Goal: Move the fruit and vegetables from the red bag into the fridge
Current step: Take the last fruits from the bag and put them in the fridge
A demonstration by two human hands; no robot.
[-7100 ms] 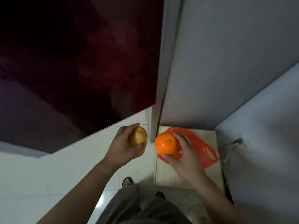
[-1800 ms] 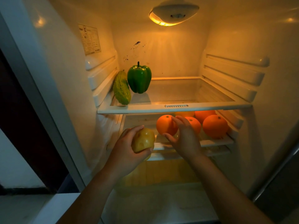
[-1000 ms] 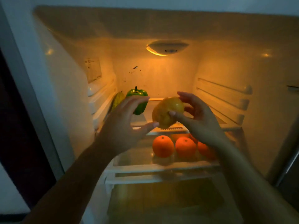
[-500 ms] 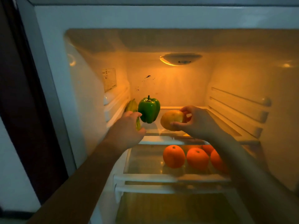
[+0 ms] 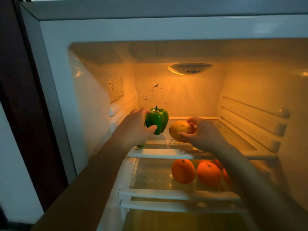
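1. The fridge (image 5: 103, 34) stands open and lit; the red bag is out of sight.
2. Its upper shelf (image 5: 160, 153) shows bare glass to the right of the pepper. That looks like the best landing spot, well back from the front rim.
3. The oranges (image 5: 183, 170) sit clustered on the lower shelf and are best left alone.
4. The green pepper (image 5: 158, 120) is upright at the shelf's left. The left hand (image 5: 135, 127) has its grip curled round it, thumb in front. It seems to be making room, so nudge it left and keep it standing.
5. The yellow fruit (image 5: 180, 130) is pinched top and bottom in the grip of the right hand (image 5: 203, 135), low over the shelf. I cannot tell whether it touches. Lower it until it rests, then release slowly, since a round fruit may roll.
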